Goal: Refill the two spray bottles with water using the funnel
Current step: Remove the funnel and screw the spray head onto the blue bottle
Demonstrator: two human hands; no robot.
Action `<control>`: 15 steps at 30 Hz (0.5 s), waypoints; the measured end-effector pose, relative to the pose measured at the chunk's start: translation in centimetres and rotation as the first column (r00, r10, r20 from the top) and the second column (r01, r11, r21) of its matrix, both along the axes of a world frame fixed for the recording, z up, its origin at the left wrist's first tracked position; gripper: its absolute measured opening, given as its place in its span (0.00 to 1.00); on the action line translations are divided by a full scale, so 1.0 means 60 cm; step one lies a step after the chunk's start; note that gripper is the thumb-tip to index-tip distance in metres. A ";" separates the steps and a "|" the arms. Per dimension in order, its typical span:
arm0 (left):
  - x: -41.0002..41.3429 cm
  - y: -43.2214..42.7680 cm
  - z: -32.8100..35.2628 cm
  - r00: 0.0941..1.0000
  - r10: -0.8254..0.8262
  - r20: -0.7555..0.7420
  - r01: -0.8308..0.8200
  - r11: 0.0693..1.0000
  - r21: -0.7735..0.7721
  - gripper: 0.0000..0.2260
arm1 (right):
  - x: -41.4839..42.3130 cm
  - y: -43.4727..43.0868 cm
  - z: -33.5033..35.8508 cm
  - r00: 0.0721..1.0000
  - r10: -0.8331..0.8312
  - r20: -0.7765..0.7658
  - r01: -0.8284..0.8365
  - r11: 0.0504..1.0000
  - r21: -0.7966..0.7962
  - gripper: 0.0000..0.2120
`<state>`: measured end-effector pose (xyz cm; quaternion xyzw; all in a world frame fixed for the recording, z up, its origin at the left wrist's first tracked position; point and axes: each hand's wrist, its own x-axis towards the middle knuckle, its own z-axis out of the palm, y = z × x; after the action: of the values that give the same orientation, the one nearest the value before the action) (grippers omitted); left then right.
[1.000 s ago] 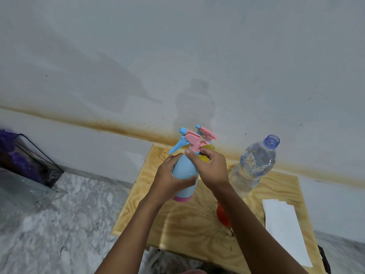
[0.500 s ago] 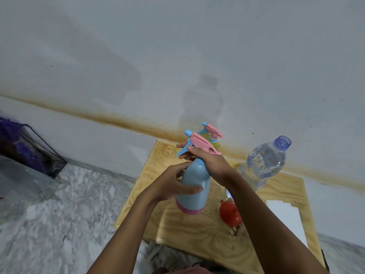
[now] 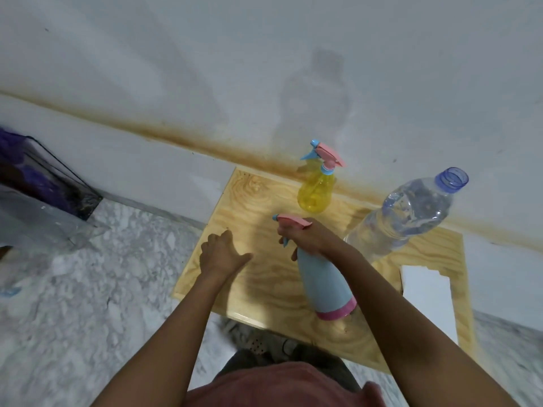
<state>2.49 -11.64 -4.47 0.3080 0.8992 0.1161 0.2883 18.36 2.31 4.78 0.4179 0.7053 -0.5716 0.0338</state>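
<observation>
My right hand [image 3: 311, 239] grips the neck of the light blue spray bottle [image 3: 321, 279], just under its pink trigger head. The bottle has a pink base band and stands near the front of the wooden table [image 3: 252, 198]. My left hand [image 3: 220, 254] hovers over the table's left side, fingers loosely apart, holding nothing. A yellow spray bottle [image 3: 316, 192] with a pink and blue head stands at the back by the wall. A large clear water bottle [image 3: 408, 215] with an open blue neck stands at the right. The red funnel is hidden behind my right arm.
A white folded paper [image 3: 426, 298] lies on the table's right side. A glass box [image 3: 44, 201] with purple contents stands on the marble floor at the left. The stained wall runs directly behind the table.
My left hand has let go of the blue bottle and moved left. The right hand has brought the bottle down and toward me. The view has tipped downward.
</observation>
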 end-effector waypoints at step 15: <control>0.021 0.004 -0.031 0.988 -0.046 -0.148 0.040 0.998 -0.045 0.40 | -0.030 0.006 -0.063 0.961 0.095 0.259 -0.091 0.995 -0.029 0.19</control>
<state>3.78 -11.42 -6.35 0.3289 0.9136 0.0678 0.2293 16.59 2.68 1.01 0.4555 0.7087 -0.5155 0.1564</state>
